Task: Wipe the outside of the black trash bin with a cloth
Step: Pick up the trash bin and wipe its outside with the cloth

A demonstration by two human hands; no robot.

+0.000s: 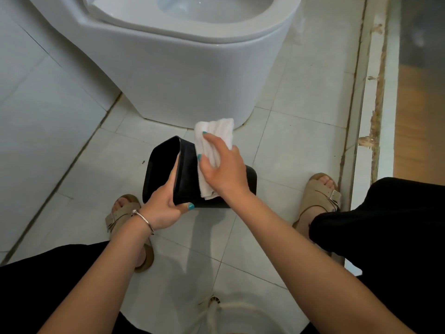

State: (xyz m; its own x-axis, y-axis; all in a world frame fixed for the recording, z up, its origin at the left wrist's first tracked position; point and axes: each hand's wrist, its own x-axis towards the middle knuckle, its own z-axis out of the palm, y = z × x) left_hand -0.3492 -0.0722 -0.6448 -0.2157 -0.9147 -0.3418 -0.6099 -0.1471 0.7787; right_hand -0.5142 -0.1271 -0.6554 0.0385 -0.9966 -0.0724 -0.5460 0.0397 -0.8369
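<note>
The black trash bin (186, 165) is held tipped on its side above the tiled floor, its open mouth facing left. My left hand (163, 203) grips the bin's rim at the near edge, fingers inside and thumb outside. A folded white cloth (212, 136) lies over the bin's upper outer wall. My right hand (222, 165) presses on that cloth with spread fingers, and the thumb curls at the cloth's edge. The bin's bottom end points right and is partly hidden by my right hand.
A white toilet (183, 68) stands just beyond the bin. A raised door threshold (368, 116) runs along the right. My sandalled feet (320, 196) rest on the white floor tiles (115, 160) either side of the bin, and the tiled wall is at the left.
</note>
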